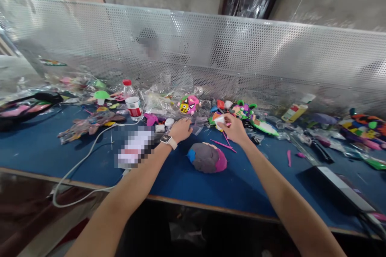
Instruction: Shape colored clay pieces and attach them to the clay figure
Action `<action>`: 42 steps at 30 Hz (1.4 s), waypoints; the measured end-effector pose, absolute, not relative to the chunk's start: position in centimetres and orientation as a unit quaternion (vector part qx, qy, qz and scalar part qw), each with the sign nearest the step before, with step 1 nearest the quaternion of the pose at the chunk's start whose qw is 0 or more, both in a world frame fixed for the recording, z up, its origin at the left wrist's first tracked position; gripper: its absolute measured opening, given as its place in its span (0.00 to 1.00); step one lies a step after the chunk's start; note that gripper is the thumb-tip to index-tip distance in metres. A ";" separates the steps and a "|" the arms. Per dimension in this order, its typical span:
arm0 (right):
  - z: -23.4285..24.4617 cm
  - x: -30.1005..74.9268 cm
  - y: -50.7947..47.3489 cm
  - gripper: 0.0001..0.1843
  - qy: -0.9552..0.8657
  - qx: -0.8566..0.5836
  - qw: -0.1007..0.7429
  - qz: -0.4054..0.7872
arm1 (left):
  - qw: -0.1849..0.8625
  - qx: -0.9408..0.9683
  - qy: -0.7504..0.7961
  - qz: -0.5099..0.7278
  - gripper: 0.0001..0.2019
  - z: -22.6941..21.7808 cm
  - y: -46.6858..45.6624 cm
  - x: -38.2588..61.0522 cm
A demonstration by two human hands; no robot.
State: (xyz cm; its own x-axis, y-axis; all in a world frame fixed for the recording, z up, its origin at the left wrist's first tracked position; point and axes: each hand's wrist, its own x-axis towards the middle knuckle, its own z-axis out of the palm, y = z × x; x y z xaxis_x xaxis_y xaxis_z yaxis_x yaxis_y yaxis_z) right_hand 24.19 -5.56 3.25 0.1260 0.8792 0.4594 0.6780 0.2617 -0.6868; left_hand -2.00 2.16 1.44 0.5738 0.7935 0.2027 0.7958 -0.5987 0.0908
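person's right hand (234, 128) pinching white piece (220, 121), likely light; left hand's (181, 129) grip can't be told. grey lump (203, 158) between hands, nearer body; probably soft, dents easily, best cupped from sides.

No text can be read with certainty: the plastic bottle's red-and-white label (133, 107) and the yellow carton (294, 113) show only indistinct print, the smartwatch display (165, 138) is too small, and the smartphone screen (135, 144) (pixelated into blocks) is illegible.
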 end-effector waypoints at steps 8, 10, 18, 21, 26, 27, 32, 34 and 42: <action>6.8 29.0 -1.5 0.12 -0.615 -0.666 0.414 -0.089 | 0.021 -0.894 -0.439 -0.088 0.12 2.0 1.9 -2.4; 7.7 28.9 0.4 0.12 -0.621 -0.656 0.405 -0.143 | 0.025 -0.894 -0.437 -0.095 0.11 2.0 1.9 -2.4; 6.9 29.1 6.2 0.19 -0.718 -0.663 0.207 -0.049 | 0.034 -0.896 -0.425 -0.123 0.12 2.2 1.6 -2.0; 6.9 30.4 5.6 0.24 -0.725 -0.662 0.184 -0.045 | 0.040 -0.898 -0.417 -0.131 0.13 2.2 1.5 -1.9; 7.0 32.6 1.6 0.21 -0.699 -0.693 0.173 0.014 | 0.043 -0.901 -0.412 -0.129 0.13 2.3 1.4 -1.8; 6.7 32.9 0.5 0.19 -0.697 -0.695 0.171 0.034 | 0.043 -0.901 -0.411 -0.132 0.13 2.3 1.4 -1.7; 4.5 32.4 -4.9 0.20 -0.689 -0.710 0.133 0.061 | 0.044 -0.903 -0.403 -0.142 0.13 2.6 1.0 -1.5; 3.7 31.7 -6.3 0.22 -0.712 -0.689 0.105 0.081 | 0.042 -0.903 -0.402 -0.146 0.13 2.7 0.8 -1.4; 3.1 29.7 -7.9 0.23 -0.756 -0.630 0.175 -0.009 | 0.020 -0.898 -0.376 -0.229 0.12 2.8 0.6 -1.1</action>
